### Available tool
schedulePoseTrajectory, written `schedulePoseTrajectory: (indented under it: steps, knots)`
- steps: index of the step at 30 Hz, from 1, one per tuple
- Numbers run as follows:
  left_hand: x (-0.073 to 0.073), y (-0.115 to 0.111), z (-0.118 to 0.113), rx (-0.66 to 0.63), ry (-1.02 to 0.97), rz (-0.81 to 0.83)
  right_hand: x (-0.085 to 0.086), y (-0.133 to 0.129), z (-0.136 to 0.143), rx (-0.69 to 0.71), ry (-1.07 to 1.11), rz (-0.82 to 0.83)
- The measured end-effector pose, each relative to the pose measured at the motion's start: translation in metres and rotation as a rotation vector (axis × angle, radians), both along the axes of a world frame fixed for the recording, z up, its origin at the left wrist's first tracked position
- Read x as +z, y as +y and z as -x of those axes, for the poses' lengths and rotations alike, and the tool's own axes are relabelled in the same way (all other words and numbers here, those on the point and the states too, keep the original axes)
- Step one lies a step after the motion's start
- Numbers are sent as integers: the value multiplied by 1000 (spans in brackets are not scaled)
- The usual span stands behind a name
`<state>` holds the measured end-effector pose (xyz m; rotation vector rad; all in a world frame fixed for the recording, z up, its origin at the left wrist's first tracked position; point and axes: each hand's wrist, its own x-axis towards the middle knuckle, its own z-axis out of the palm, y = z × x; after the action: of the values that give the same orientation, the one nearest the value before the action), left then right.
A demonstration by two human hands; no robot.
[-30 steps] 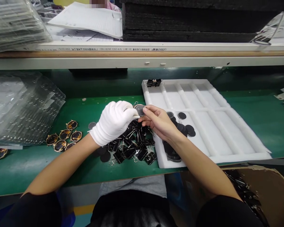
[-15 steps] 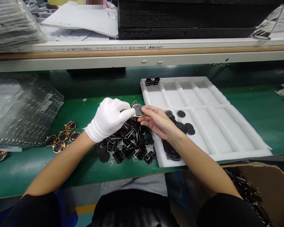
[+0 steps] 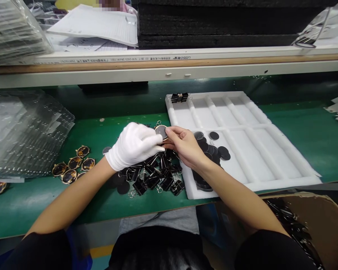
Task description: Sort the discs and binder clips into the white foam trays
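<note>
Green bench (image 3: 95,204) under everything; pale shelf (image 3: 228,71) runs across the far side, stacked black slabs (image 3: 219,26) on top. White foam tray (image 3: 284,183) lies to the right, divided into compartments. Plastic-wrapped stack (image 3: 25,135) at left. Cardboard box (image 3: 326,225) with dark contents at near right, below bench level.

Heap of black binder clips (image 3: 152,180) in the middle, its far part obstructed by my hands. Black discs (image 3: 211,150) gathered in the tray's near-left area, some hidden behind my right forearm. Gold-rimmed watch cases (image 3: 74,162) at left, one partly covered by my left forearm.

Hands close together over the clips, forearms converging from near left and near right. Right hand (image 3: 186,146), bare: thumb above, fingers beneath, pinching. Left hand (image 3: 133,146), white-gloved: knuckles up, fingertips at the near-left edge; blurred, cannot tell whether clamped. Between them: gold-rimmed round piece (image 3: 161,130), dark-faced.
</note>
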<state>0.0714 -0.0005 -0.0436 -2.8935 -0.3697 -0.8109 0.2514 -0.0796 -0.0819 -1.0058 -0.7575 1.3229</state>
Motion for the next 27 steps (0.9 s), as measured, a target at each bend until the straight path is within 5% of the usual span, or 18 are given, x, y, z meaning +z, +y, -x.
schedulePoseTrajectory:
  steps: [4, 6, 9, 17, 21, 27]
  knots:
    - [4, -3, 2, 210, -268, 456, -1, -3, 2, -35, -153, -140]
    - [7, -6, 1, 242, -162, 680, -2, -4, 3, -32, -194, -191]
    - [8, -9, 0, 273, -14, 796, -5, -4, 3, -10, -219, -185]
    - [20, -5, 6, 209, -1, 782, 4, -5, -2, -9, -213, -126]
    - [36, 9, 24, 286, -45, 598, 6, -5, -11, -58, -81, -90]
    - [31, 26, 40, 30, 472, 310, 4, -3, -14, -39, -10, -30]
